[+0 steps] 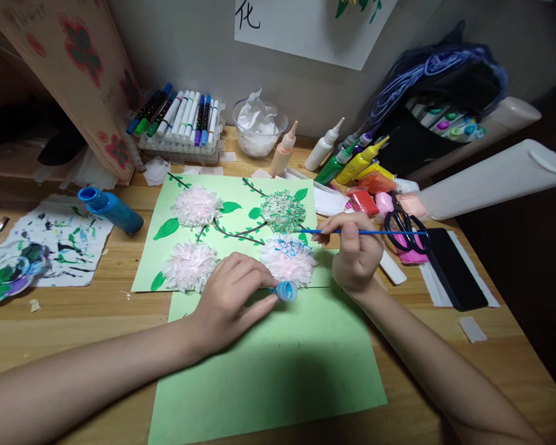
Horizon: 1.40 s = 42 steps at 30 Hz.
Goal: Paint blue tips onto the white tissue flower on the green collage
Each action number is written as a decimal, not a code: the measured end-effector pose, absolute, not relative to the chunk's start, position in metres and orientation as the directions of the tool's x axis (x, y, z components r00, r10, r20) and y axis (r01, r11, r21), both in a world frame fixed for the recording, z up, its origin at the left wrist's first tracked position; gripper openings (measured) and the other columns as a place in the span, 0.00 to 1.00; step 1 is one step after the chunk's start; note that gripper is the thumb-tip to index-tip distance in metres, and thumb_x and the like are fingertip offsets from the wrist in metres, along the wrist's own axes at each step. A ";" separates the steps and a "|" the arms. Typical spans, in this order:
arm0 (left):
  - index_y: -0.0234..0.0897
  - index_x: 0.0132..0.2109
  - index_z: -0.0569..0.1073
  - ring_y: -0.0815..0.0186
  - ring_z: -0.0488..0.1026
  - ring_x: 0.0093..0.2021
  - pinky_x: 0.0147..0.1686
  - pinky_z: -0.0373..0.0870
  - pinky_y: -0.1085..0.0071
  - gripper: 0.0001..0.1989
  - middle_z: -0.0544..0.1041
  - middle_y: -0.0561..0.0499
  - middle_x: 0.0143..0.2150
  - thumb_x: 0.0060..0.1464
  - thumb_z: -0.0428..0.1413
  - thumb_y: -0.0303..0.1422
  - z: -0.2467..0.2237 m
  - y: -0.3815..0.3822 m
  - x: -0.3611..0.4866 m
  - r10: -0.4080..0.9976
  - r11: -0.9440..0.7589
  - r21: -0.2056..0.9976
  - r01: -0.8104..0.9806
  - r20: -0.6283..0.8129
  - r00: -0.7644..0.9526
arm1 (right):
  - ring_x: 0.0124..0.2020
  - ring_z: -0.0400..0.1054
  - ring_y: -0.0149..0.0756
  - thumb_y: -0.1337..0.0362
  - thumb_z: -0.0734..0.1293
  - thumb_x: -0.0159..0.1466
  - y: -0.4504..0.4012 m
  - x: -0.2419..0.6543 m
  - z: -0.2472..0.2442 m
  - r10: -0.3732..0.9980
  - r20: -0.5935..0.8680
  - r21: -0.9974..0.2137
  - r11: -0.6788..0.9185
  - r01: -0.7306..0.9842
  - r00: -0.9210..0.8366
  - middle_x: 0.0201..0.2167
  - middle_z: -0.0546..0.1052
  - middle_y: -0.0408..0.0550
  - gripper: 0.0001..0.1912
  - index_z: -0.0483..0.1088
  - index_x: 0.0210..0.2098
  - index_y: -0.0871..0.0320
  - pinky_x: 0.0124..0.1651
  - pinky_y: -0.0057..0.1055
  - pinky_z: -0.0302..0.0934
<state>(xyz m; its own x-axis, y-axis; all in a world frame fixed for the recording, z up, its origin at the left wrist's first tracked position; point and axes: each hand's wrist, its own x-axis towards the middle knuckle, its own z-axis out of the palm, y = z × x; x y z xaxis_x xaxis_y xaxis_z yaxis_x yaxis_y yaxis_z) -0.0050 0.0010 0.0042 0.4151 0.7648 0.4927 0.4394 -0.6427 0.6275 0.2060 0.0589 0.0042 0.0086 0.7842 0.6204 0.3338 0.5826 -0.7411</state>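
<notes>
My left hand [234, 303] pinches a small blue bottle cap [287, 291], its hollow side facing up toward me, just below the lower-right paper flower [290, 261]. Blue strokes mark that flower's upper petals. In my right hand [356, 250] is a thin blue paintbrush [375, 232], its tip pointing left near the lower edge of the green-daubed flower [283, 211]. Two pale pink tissue flowers [196, 206] sit on the left half of the light green card [148, 266], among painted leaves and brown stems. A larger green sheet [269, 383] lies under it.
An uncapped blue paint bottle [111, 210] stands at left, beside a paint-smeared paper [69, 241] and palette [9, 272]. Markers [180, 117], a tissue-filled bowl [261, 127] and paint bottles [324, 148] line the back. Black scissors [405, 232] and a phone [456, 269] lie right.
</notes>
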 end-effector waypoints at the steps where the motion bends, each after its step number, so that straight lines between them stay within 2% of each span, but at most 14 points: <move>1: 0.38 0.40 0.72 0.64 0.70 0.38 0.38 0.66 0.68 0.02 0.77 0.50 0.35 0.58 0.57 0.28 0.004 0.001 -0.005 0.763 -0.645 0.627 0.438 0.495 0.415 | 0.23 0.67 0.30 0.59 0.57 0.69 0.060 0.206 0.004 0.803 0.595 -0.766 0.559 0.318 0.021 0.23 0.72 0.43 0.17 0.70 0.29 0.58 0.24 0.28 0.61; 6: 0.37 0.40 0.72 0.64 0.70 0.38 0.38 0.65 0.68 0.03 0.77 0.49 0.36 0.57 0.58 0.28 0.004 0.001 -0.005 0.765 -0.642 0.635 0.430 0.489 0.419 | 0.23 0.67 0.28 0.57 0.57 0.68 0.068 0.209 0.005 0.873 0.487 -0.852 0.466 0.239 0.034 0.24 0.71 0.43 0.18 0.68 0.27 0.58 0.25 0.27 0.60; 11: 0.38 0.40 0.72 0.64 0.71 0.38 0.38 0.66 0.68 0.03 0.77 0.50 0.35 0.57 0.57 0.28 0.005 0.001 -0.005 0.763 -0.644 0.630 0.433 0.493 0.417 | 0.21 0.65 0.28 0.58 0.58 0.67 0.074 0.211 0.009 0.893 0.426 -0.905 0.419 0.078 0.143 0.21 0.67 0.41 0.17 0.65 0.24 0.58 0.23 0.26 0.56; 16: 0.38 0.40 0.72 0.64 0.71 0.38 0.38 0.66 0.68 0.03 0.77 0.50 0.35 0.58 0.57 0.28 0.004 0.001 -0.005 0.769 -0.637 0.636 0.436 0.486 0.415 | 0.23 0.66 0.29 0.56 0.58 0.67 0.074 0.211 0.008 0.923 0.379 -0.922 0.370 0.112 0.070 0.24 0.69 0.42 0.16 0.66 0.27 0.58 0.25 0.27 0.58; 22: 0.37 0.40 0.72 0.64 0.70 0.38 0.38 0.65 0.67 0.03 0.77 0.49 0.36 0.58 0.57 0.27 0.002 0.001 -0.006 0.763 -0.643 0.637 0.426 0.485 0.427 | 0.21 0.63 0.28 0.55 0.58 0.67 0.074 0.212 0.009 0.896 0.429 -0.902 0.416 0.115 0.116 0.22 0.66 0.41 0.18 0.64 0.25 0.57 0.24 0.26 0.57; 27: 0.37 0.40 0.72 0.64 0.70 0.39 0.39 0.65 0.67 0.03 0.77 0.49 0.37 0.58 0.58 0.28 0.001 0.001 -0.006 0.773 -0.631 0.645 0.430 0.476 0.420 | 0.23 0.67 0.28 0.57 0.58 0.67 0.075 0.210 0.006 0.921 0.376 -0.925 0.367 0.103 0.097 0.23 0.69 0.42 0.16 0.65 0.26 0.58 0.24 0.27 0.57; 31: 0.38 0.41 0.72 0.63 0.70 0.39 0.39 0.65 0.66 0.04 0.77 0.49 0.37 0.58 0.58 0.28 0.000 0.000 -0.006 0.778 -0.626 0.647 0.436 0.475 0.411 | 0.20 0.65 0.28 0.62 0.59 0.65 0.071 0.206 0.026 0.869 0.438 -0.892 0.451 -0.005 0.228 0.21 0.67 0.41 0.12 0.65 0.26 0.57 0.21 0.26 0.54; 33: 0.37 0.41 0.72 0.63 0.70 0.39 0.39 0.65 0.66 0.04 0.77 0.49 0.37 0.57 0.58 0.28 0.000 0.000 -0.006 0.779 -0.625 0.647 0.437 0.478 0.407 | 0.17 0.61 0.28 0.65 0.59 0.64 0.063 0.202 0.044 0.840 0.471 -0.861 0.505 -0.069 0.269 0.18 0.64 0.40 0.12 0.64 0.24 0.56 0.18 0.26 0.51; 36: 0.37 0.41 0.72 0.63 0.70 0.40 0.39 0.65 0.66 0.04 0.77 0.49 0.37 0.57 0.58 0.27 0.001 0.000 -0.006 0.781 -0.623 0.647 0.440 0.482 0.398 | 0.10 0.50 0.26 0.66 0.56 0.64 0.047 0.197 0.069 0.760 0.618 -0.764 0.641 -0.071 0.202 0.11 0.55 0.37 0.16 0.61 0.19 0.56 0.14 0.28 0.42; 39: 0.37 0.41 0.72 0.64 0.70 0.40 0.40 0.65 0.67 0.05 0.77 0.49 0.38 0.57 0.58 0.26 0.002 0.001 -0.006 0.776 -0.630 0.639 0.442 0.486 0.403 | 0.11 0.52 0.26 0.64 0.58 0.66 0.031 0.194 0.077 0.680 0.730 -0.680 0.733 -0.022 0.063 0.12 0.59 0.39 0.19 0.62 0.18 0.57 0.15 0.28 0.44; 42: 0.36 0.42 0.72 0.64 0.71 0.40 0.41 0.65 0.67 0.05 0.77 0.49 0.38 0.57 0.58 0.26 0.003 0.001 -0.006 0.770 -0.636 0.631 0.444 0.484 0.416 | 0.15 0.58 0.27 0.60 0.57 0.68 0.021 0.196 0.073 0.644 0.742 -0.651 0.759 0.033 -0.185 0.15 0.64 0.41 0.20 0.64 0.21 0.58 0.19 0.29 0.50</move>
